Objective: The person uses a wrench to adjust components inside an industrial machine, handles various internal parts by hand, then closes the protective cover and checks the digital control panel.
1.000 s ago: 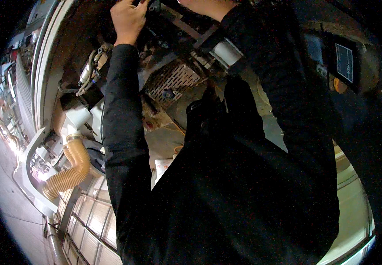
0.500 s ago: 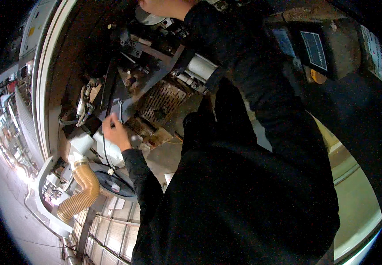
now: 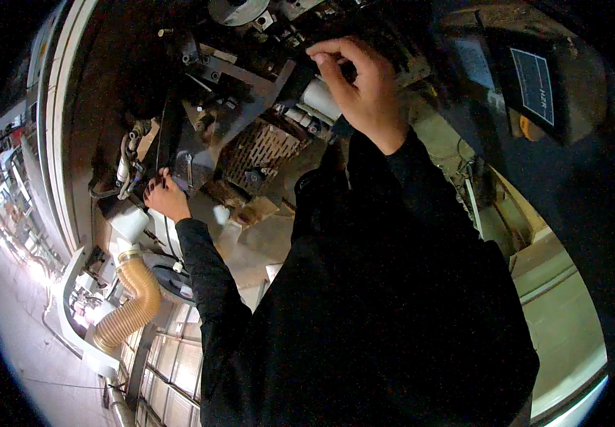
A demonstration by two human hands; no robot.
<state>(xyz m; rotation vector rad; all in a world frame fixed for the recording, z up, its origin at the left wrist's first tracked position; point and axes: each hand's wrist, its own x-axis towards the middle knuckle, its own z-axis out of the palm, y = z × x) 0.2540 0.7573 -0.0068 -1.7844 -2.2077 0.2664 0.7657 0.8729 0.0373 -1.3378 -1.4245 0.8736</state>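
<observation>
My left hand (image 3: 166, 198) is low on the left of a dark machine, with its fingers curled around the lower end of a black metal strip (image 3: 170, 121). My right hand (image 3: 364, 85) is raised at the top centre. Its thumb and forefinger pinch a dark machine part just above a white cylinder (image 3: 319, 97); the pinched part is too dark to make out. Between the hands lie grey metal brackets (image 3: 250, 92) and a perforated brown grille (image 3: 261, 148). Both black sleeves fill the lower middle of the view.
A tan ribbed hose (image 3: 131, 306) joins a white duct fitting (image 3: 129, 224) at the lower left. A round metal disc (image 3: 236, 11) sits at the top. A dark panel with a label (image 3: 535, 82) is at the upper right, with a pale floor (image 3: 563, 320) below it.
My left hand has dropped from the top of the machine to the black strip at the lower left. My right hand has come into view and closed above the white cylinder.
</observation>
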